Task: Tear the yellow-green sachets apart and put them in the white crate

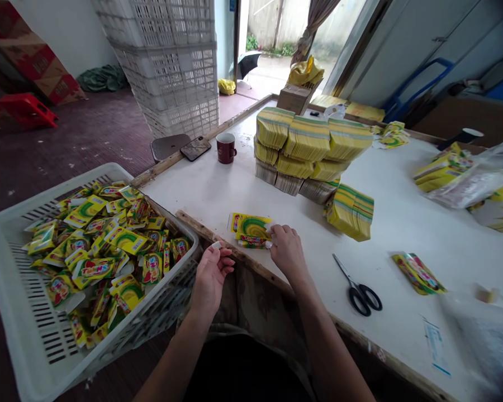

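Note:
A yellow and green candy carton (251, 226) lies near the table's front edge, its printed side panel facing me. My right hand (288, 250) grips its right end between thumb and fingers, and white coverings show at the fingertips. Just left of the carton, my left hand (212, 276) hovers by the wooden edge, palm up. Its fingers are loosely curled and apart, with nothing visible in them; a white covering sits on one tip. At my left stands a white plastic basket (12, 273) heaped with small cartons (94, 268) of the same print.
Stacked bundles of flat cartons (308, 139) stand mid-table, with another bundle (350, 212) in front. Black-handled scissors (357, 290) and a flat carton (418, 273) lie at right. A maroon mug (226, 148) and phone (195, 148) sit by the left edge. Tall white crates (171, 67) rise behind.

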`<act>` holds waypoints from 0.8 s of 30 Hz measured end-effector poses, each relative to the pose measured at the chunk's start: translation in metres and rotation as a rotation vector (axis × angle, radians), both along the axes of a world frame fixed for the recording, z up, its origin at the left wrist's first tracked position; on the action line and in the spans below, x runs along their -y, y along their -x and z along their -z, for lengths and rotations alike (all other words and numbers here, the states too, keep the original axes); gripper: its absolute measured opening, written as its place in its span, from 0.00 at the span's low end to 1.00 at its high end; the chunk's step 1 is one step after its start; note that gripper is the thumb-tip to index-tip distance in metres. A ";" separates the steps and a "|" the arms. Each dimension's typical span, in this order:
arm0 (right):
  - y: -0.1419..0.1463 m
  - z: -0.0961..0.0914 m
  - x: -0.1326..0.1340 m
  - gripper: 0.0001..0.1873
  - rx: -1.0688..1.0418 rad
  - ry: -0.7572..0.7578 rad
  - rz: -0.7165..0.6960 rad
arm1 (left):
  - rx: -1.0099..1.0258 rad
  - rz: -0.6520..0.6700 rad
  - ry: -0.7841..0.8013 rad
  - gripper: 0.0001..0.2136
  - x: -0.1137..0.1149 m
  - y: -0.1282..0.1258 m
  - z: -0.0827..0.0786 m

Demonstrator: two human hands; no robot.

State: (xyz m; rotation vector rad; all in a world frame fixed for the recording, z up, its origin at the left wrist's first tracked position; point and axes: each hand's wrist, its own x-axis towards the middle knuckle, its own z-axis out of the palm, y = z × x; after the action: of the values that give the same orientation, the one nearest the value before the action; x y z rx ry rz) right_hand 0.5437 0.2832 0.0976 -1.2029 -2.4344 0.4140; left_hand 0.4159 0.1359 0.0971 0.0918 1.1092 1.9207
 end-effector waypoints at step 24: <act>0.012 -0.027 0.101 0.25 -0.830 0.958 -0.265 | -0.267 -0.159 -0.098 0.23 -0.022 -0.022 -0.024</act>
State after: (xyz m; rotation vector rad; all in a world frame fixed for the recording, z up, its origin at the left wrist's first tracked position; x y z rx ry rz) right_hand 0.5317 0.1822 0.1243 -0.7111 -1.6182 1.8633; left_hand 0.4377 0.1579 0.1211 0.3308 1.2271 2.1506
